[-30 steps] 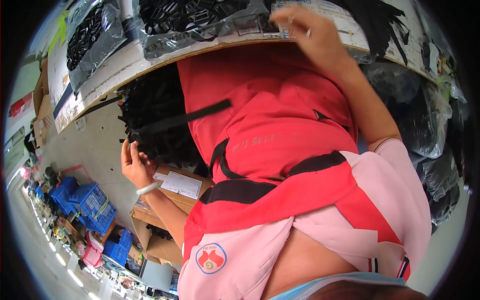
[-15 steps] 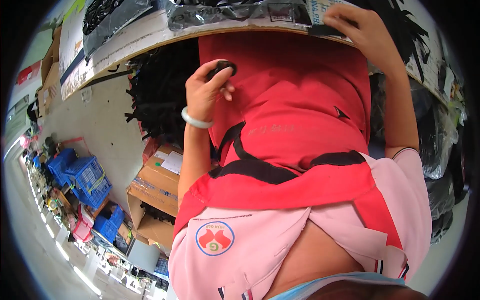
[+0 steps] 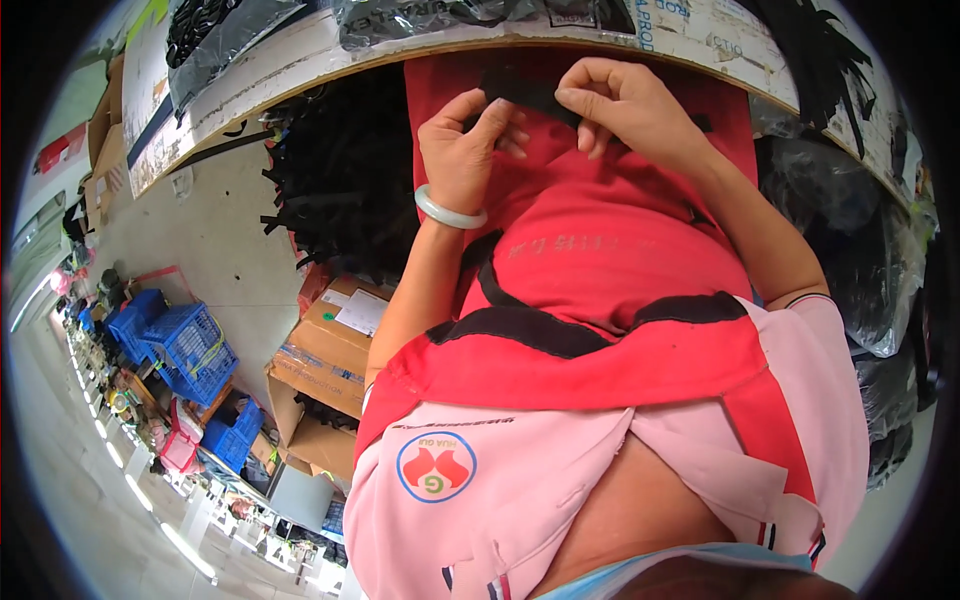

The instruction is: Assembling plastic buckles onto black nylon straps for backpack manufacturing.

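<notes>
A piece of black fabric (image 3: 522, 90) is stretched between my hands, just below the table's front edge and in front of the red apron (image 3: 590, 200). My left hand (image 3: 465, 145) pinches its left end between thumb and fingers. At the other end, my right hand (image 3: 625, 105) grips it with thumb and index finger while the other fingers curl underneath. Whether the round black item seen earlier in the left hand is still there cannot be made out.
The worn white table (image 3: 290, 60) carries a clear bag of black items (image 3: 480, 22) and loose black straps (image 3: 820, 55). Below stands a dark pile of straps (image 3: 340, 190). An open cardboard box (image 3: 325, 350) and blue crates (image 3: 190, 350) are left; plastic bags (image 3: 840, 235) hang right.
My right hand has come off the tabletop, down and left toward the left hand. My left hand has shifted right, and the black fabric is now held between both.
</notes>
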The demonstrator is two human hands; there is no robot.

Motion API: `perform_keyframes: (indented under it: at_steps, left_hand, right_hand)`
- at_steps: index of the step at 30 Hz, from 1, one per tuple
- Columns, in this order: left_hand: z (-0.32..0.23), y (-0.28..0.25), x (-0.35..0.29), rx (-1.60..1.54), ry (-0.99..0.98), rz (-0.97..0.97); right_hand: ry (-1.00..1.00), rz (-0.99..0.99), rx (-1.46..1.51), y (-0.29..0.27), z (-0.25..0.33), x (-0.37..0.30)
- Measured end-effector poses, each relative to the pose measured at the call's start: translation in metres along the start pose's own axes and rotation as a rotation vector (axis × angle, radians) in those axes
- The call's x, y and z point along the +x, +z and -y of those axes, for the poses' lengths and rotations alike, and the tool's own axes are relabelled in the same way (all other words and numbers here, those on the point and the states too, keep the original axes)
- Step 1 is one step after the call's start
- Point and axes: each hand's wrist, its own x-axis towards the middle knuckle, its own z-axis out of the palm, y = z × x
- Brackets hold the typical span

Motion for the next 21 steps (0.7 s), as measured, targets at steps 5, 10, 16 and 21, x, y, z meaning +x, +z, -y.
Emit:
perform_keyframes:
  at_steps: [5,10,16,21]
  left_hand:
    - [0.007,0.002,0.001,-0.030,0.067,-0.043]
    - [0.008,0.006,0.000,0.073,0.123,-0.112]
    - [0.014,0.004,0.000,0.154,0.261,-0.158]
    - [0.024,-0.005,0.012,0.385,0.568,-0.198]
  right_hand:
    - [0.164,0.025,0.189,0.002,-0.008,-0.003]
    - [0.203,0.013,0.355,-0.001,-0.019,-0.001]
    - [0.205,0.019,0.500,0.001,-0.019,0.000]
    - [0.234,0.065,0.682,0.001,-0.015,-0.001]
